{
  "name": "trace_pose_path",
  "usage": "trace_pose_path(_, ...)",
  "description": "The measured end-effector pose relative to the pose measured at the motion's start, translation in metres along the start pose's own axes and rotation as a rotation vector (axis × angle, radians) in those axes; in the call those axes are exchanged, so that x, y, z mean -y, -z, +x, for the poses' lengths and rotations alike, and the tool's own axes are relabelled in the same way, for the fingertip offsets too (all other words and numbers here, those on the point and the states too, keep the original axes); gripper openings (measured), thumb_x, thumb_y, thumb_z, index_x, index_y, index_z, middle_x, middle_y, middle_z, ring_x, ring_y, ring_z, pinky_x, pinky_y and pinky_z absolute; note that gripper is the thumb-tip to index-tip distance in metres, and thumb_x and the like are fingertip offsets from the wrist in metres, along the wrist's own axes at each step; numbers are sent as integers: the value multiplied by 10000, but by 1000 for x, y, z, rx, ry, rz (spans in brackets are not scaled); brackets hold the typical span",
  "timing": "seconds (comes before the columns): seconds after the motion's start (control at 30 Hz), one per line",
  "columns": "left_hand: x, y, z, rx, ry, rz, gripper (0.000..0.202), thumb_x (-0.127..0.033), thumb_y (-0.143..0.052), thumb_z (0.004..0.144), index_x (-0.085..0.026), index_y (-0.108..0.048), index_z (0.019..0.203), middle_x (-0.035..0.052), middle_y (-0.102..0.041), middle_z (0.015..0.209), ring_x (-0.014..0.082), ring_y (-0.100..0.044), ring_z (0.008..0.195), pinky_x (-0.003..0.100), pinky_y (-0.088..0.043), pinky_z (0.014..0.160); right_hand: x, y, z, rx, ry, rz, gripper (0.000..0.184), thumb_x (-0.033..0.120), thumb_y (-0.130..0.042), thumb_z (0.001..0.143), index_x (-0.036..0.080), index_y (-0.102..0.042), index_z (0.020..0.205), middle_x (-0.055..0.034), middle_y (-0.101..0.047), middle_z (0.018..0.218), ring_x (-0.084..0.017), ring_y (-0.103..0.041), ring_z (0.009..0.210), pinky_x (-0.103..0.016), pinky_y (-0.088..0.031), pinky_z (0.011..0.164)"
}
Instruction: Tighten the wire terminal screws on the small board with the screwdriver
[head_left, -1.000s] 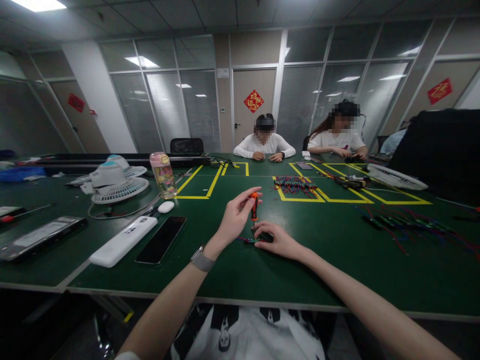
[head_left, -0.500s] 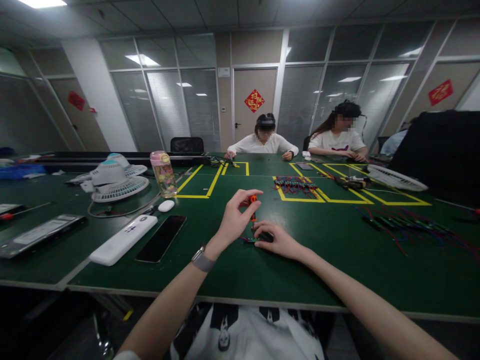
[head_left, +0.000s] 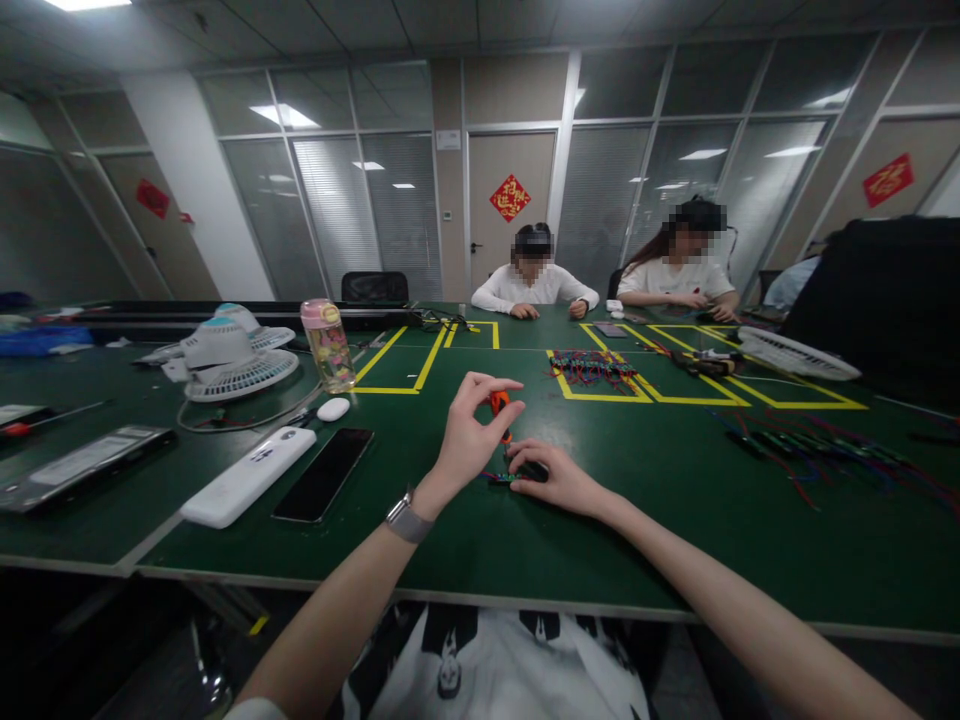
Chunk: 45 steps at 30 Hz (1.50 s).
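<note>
My left hand (head_left: 471,432) is raised above the green table (head_left: 465,540), its fingers closed round the orange handle of a small screwdriver (head_left: 499,405) that points down. Just right of it my right hand (head_left: 553,476) rests on the table, fingers curled over a small dark part with coloured wires (head_left: 501,478). The screwdriver's tip is hidden behind my hands. A watch sits on my left wrist.
A black phone (head_left: 324,474), white power bank (head_left: 247,478) and white mouse (head_left: 333,408) lie at left, with a pink bottle (head_left: 328,345) and white fans (head_left: 229,362) behind. Wire bundles (head_left: 592,368) lie in yellow-taped boxes. Two people sit across the table.
My left hand has turned on the screwdriver handle, fingers shifting, and the handle now sits lower inside my grip. My right hand stays put. The person opposite moved their hands.
</note>
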<state>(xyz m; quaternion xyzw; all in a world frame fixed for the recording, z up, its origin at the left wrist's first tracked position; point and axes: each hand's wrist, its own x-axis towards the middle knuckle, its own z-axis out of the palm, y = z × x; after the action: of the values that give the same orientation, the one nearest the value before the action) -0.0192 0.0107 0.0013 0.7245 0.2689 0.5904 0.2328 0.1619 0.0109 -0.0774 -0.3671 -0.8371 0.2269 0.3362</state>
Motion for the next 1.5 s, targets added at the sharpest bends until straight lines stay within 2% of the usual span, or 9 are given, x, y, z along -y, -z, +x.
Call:
trace_pose_path(0.2, 1, 1, 3, 170, 102, -264, 322, -242, -513, 927, -197, -606, 1233, 86, -639, 1122, 173, -645, 959, 309, -508, 868, 3, 1, 0, 5, 10, 14, 84, 218, -734, 777, 192, -694, 846, -94, -649, 1123, -237, -609, 1088, -396, -448, 983)
trace_pose_path(0.37, 2, 1, 2, 31, 20, -53, 231, -241, -656, 839, -198, -697, 1063, 50, -619, 981, 152, -605, 904, 259, -489, 821, 2, 1, 0, 3, 12, 8, 82, 206, -735, 772, 188, -692, 839, -93, -652, 1112, -238, -611, 1081, -400, -449, 977)
trace_pose_path(0.57, -1, 0, 2, 180, 102, -221, 315, -255, -486, 939, -194, -607, 1223, 74, -635, 1066, 157, -637, 909, 270, -509, 804, 0, 0, 0, -8, 23, 13, 87, 224, -737, 776, 197, -691, 844, -91, -653, 1114, -235, -613, 1069, -408, -449, 978)
trace_pose_path(0.67, 0, 0, 1, 92, 42, -61, 216, -256, -596, 883, -198, -672, 1077, 47, -618, 971, 151, -603, 865, 272, -493, 801, 0, 0, 0, -8, 15, 9, 84, 216, -736, 772, 195, -691, 839, -91, -653, 1116, -238, -613, 1072, -410, -450, 975)
trace_pose_path(0.77, 3, -1, 0, 38, -29, 52, 224, -251, -632, 860, -230, -682, 1077, 56, -575, 1080, 180, -572, 1022, 308, -456, 927, 1, 0, 0, -3, 6, 7, 81, 223, -733, 774, 197, -691, 837, -91, -651, 1119, -241, -613, 1071, -411, -452, 972)
trace_pose_path(0.9, 4, 0, 1, 166, 28, -174, 359, -257, -491, 940, -245, -562, 1291, 87, -550, 1286, 192, -592, 1109, 343, -450, 984, 1, -1, 1, -6, 11, 11, 86, 236, -734, 776, 196, -693, 839, -93, -650, 1115, -242, -613, 1069, -411, -451, 975)
trace_pose_path(1.13, 3, 1, 2, 41, 47, -96, 258, -242, -666, 829, -205, -687, 1084, 39, -632, 933, 158, -601, 873, 291, -486, 838, 2, 0, 0, 2, 12, 7, 76, 224, -731, 779, 195, -694, 839, -94, -649, 1117, -243, -610, 1078, -410, -451, 975)
trace_pose_path(1.37, 1, 0, 1, 103, 25, -67, 312, -224, -456, 947, -221, -627, 1209, 61, -566, 1047, 150, -561, 932, 268, -468, 832, -1, -2, 1, -5, 17, 11, 83, 241, -733, 780, 200, -696, 842, -92, -656, 1116, -242, -616, 1074, -412, -449, 981)
trace_pose_path(1.5, 0, 0, 1, 42, -27, 14, 234, -211, -618, 859, -213, -682, 1084, 36, -548, 945, 144, -547, 869, 268, -460, 833, -1, -2, 1, -9, 12, 0, 88, 221, -742, 767, 201, -696, 839, -89, -656, 1117, -242, -615, 1075, -411, -445, 983)
